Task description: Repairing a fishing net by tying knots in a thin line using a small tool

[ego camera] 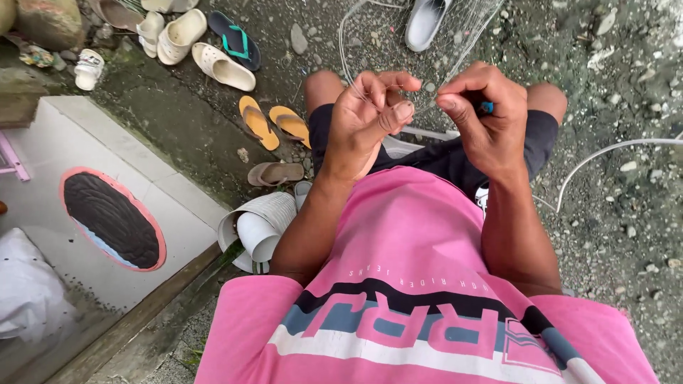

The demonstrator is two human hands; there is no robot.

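Two hands are raised close together in front of the person's chest, above the knees. The left hand (pixel 370 117) has its palm turned toward the camera, the fingers curled inward, and the thumb pressing against the forefinger; it pinches a very thin fishing line (pixel 346 50) that goes up and away toward the top of the view. The right hand (pixel 484 117) is turned with its back to the camera, the fingers bent into a loose fist, and the fingertips pinch the same line just beside the left thumb. A small blue object (pixel 486 107) shows between the right fingers, but most of it is hidden and I cannot tell what it is.

The fine net (pixel 462 32) is hard to make out against the gravel ground (pixel 612 178); only pale threads are visible near the top, close to a grey shoe (pixel 425 23) that is cut off by the edge. A white cord (pixel 605 153) curves over the ground on the right.

The pink shirt (pixel 420 235) carries large printed letters in pink, blue and white with a dark band, seen upside down low in the view. On the left, yellow sandals (pixel 274 122) and white clogs (pixel 199 46) lie on the ground, and stacked white cups (pixel 257 229) lie beside a pale slab with a dark oval mat (pixel 112 219) edged in pink.
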